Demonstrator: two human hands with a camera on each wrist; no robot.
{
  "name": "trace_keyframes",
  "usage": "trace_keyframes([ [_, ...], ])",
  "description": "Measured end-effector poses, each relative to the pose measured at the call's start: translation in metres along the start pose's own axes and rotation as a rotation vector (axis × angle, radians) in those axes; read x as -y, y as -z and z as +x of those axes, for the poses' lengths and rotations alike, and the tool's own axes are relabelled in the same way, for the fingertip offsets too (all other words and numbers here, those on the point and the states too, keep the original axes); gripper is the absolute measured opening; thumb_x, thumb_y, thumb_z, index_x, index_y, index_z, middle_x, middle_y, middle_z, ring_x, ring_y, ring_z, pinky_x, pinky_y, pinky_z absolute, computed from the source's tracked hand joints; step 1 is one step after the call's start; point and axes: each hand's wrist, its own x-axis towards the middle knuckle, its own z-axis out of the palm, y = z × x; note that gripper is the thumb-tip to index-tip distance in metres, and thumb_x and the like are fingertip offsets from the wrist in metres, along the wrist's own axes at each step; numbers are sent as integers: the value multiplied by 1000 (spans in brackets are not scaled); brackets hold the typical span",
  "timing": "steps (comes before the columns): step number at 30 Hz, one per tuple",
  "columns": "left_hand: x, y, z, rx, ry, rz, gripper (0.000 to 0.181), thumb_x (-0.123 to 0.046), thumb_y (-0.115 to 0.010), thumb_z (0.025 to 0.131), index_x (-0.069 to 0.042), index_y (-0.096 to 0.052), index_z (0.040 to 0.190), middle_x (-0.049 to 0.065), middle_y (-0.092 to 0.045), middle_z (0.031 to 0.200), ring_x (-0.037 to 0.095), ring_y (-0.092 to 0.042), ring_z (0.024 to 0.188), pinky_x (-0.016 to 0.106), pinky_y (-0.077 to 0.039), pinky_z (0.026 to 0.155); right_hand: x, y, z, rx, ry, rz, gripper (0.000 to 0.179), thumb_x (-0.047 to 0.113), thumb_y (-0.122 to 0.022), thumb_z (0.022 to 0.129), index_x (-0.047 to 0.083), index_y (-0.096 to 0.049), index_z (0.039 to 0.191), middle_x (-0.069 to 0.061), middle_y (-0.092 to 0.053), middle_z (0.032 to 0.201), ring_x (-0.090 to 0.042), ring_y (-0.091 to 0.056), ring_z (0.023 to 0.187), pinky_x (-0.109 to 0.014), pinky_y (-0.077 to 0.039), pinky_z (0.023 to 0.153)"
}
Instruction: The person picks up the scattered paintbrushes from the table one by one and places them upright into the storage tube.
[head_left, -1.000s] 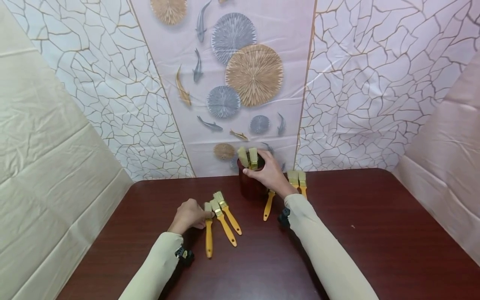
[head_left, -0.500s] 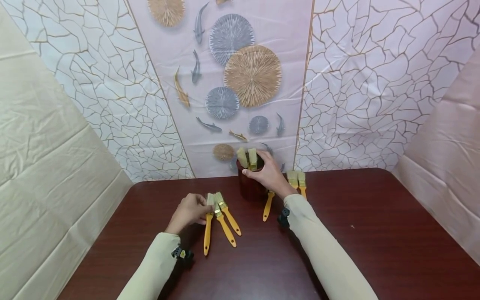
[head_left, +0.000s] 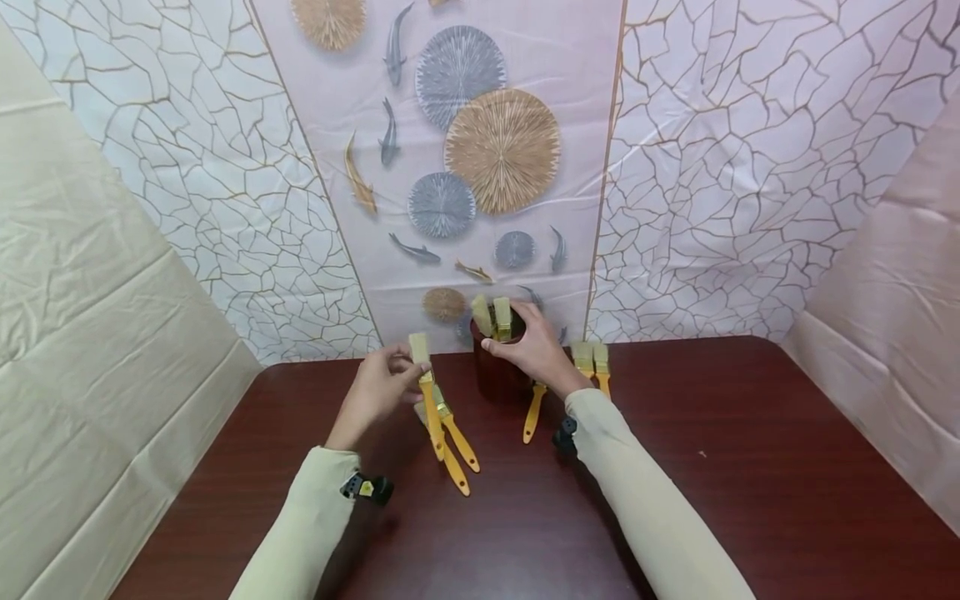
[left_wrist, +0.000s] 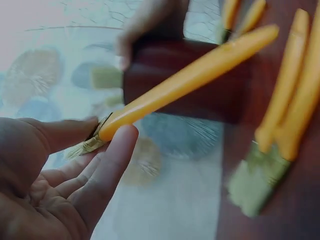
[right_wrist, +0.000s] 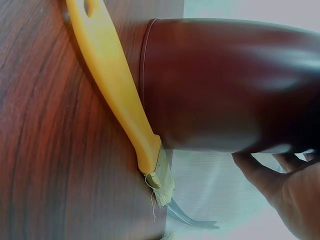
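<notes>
My left hand (head_left: pixel 378 385) pinches a yellow-handled paintbrush (head_left: pixel 430 404) near its metal band, bristles up and handle slanting down. The brush is raised above the table in the left wrist view, its handle (left_wrist: pixel 190 80) crossing in front of the cup. Beneath it, two more paintbrushes (head_left: pixel 459 442) lie on the table, their bristle ends close together. My right hand (head_left: pixel 536 346) grips the rim of a dark red cup (head_left: pixel 495 375). Bristle ends of paintbrushes (head_left: pixel 502 317) stick up out of the cup; their handles are hidden inside.
Right of the cup, a paintbrush (head_left: pixel 534 414) lies on the table, partly behind my right hand. Two further brushes (head_left: pixel 591 357) lie beyond my right wrist. The dark wooden table (head_left: pixel 720 467) ends at a patterned cloth backdrop (head_left: pixel 690 208).
My left hand has lifted its paintbrush off the table and moved it up, towards the far edge. The right hand stays on the cup.
</notes>
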Motion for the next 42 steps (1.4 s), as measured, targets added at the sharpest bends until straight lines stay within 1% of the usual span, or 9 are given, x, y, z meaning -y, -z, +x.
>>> trace_keyframes([
  [6, -24, -2, 7, -17, -81, -90, 39, -7, -60, 108, 9, -50, 142, 27, -67, 120, 27, -76, 86, 44, -65, 79, 2, 2, 3, -4, 7, 1, 100, 59, -81, 87, 13, -36, 165, -11, -36, 165, -38, -39, 150, -62, -39, 116],
  [10, -36, -6, 10, -36, -124, -118, 43, -7, -60, 108, 9, -48, 145, 26, -66, 121, 33, -75, 94, 41, -65, 78, 2, 2, 3, -3, 20, 2, 101, 58, -81, 87, 12, -36, 165, -12, -36, 165, -39, -39, 150, -62, -39, 117],
  [14, -51, -11, 14, -71, -202, -133, 40, -9, -62, 107, 8, -50, 143, 25, -68, 118, 41, -75, 95, 37, -65, 77, 1, 1, 3, -5, 16, 2, 101, 58, -82, 87, 12, -36, 165, -11, -37, 165, -38, -39, 150, -61, -39, 117],
  [20, -84, -19, 20, -142, -338, -173, 26, -11, -64, 106, 4, -59, 128, 18, -68, 113, 31, -75, 100, 36, -64, 80, 0, 1, 3, -23, 33, 12, 97, 51, -83, 87, 9, -39, 163, -14, -41, 161, -38, -43, 147, -60, -41, 115],
  [23, -99, -22, 24, -173, -397, -178, 24, -10, -67, 105, 3, -61, 124, 17, -70, 112, 32, -76, 97, 36, -65, 76, -1, 0, 3, -35, 46, 10, 94, 46, -84, 87, 7, -41, 162, -16, -44, 157, -38, -46, 143, -58, -43, 114],
  [26, -110, -26, 30, -201, -458, -155, 21, -8, -67, 104, 2, -62, 121, 17, -71, 109, 33, -77, 95, 35, -65, 74, -3, -1, 2, -37, 48, 5, 95, 47, -85, 87, 8, -41, 161, -14, -46, 156, -36, -49, 141, -57, -44, 114],
  [30, -116, -32, 44, -242, -519, -102, 22, -5, -66, 103, 4, -61, 121, 18, -71, 108, 31, -76, 97, 35, -64, 74, -5, -3, 1, -38, 51, 9, 96, 54, -85, 85, 11, -44, 160, -12, -48, 154, -33, -52, 137, -55, -45, 113],
  [35, -119, -39, 61, -256, -512, -27, 32, -4, -65, 100, 3, -59, 131, 17, -68, 113, 29, -75, 99, 33, -64, 75, -6, -3, 0, -38, 50, 36, 93, 57, -84, 86, 15, -46, 159, -10, -49, 151, -32, -55, 132, -56, -46, 111],
  [42, -114, -48, 84, -212, -469, 135, 44, -2, -68, 97, -3, -55, 140, 16, -68, 112, 26, -76, 93, 35, -63, 71, -4, -2, 2, -36, 44, 32, 95, 59, -83, 85, 15, -45, 160, -9, -47, 154, -32, -53, 135, -57, -45, 112],
])
